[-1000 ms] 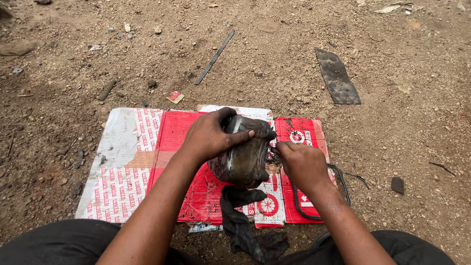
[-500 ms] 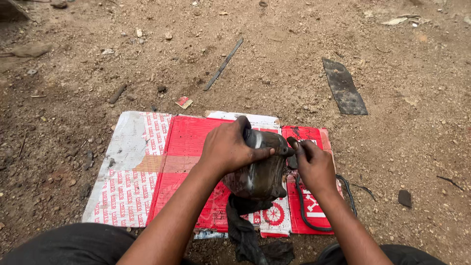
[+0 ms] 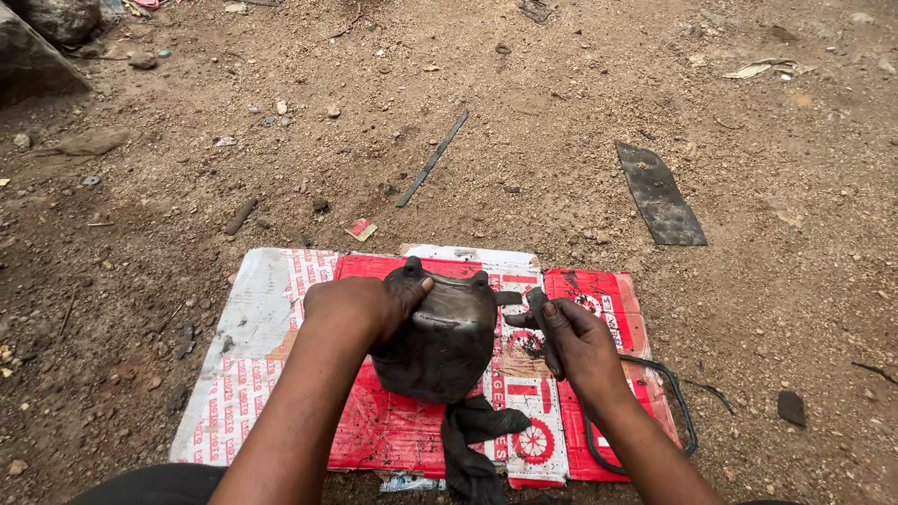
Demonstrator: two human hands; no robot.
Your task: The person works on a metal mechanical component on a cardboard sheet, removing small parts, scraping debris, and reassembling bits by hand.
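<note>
Two hands are working over one dark, greasy metal cover (image 3: pixel 438 341) in the head view, the only view there is. That cover is sitting at the middle of a flattened red and white cardboard sheet (image 3: pixel 262 346) spread on the bare dirt ground (image 3: pixel 524 140), and it is being tipped up on its near edge rather than lying flat. The left hand (image 3: pixel 360 309) is gripping its upper left side, fingers curled round the rim and thumb pressing on the top. The right hand (image 3: pixel 582 341) is closing narrowly on a small dark tool (image 3: pixel 538 313) just right of the cover, its tip pointing toward the cover's edge; whether it is touching the metal is too dark to tell. A black rag (image 3: pixel 472 440) is trailing from under the cover toward the camera, and a thin black rubber ring (image 3: pixel 687 407) is lying by the right wrist, partly off the cardboard. Farther out on the ground, a flat dark metal strip (image 3: pixel 659 194) and a thin rod (image 3: pixel 432 159) are lying well apart from the work. Judging by this, the step in hand looks like scraping or cleaning the cover's edge; any further stroke is calling for a firm left-hand brace, since a slip could throw the cover off the cardboard.
</note>
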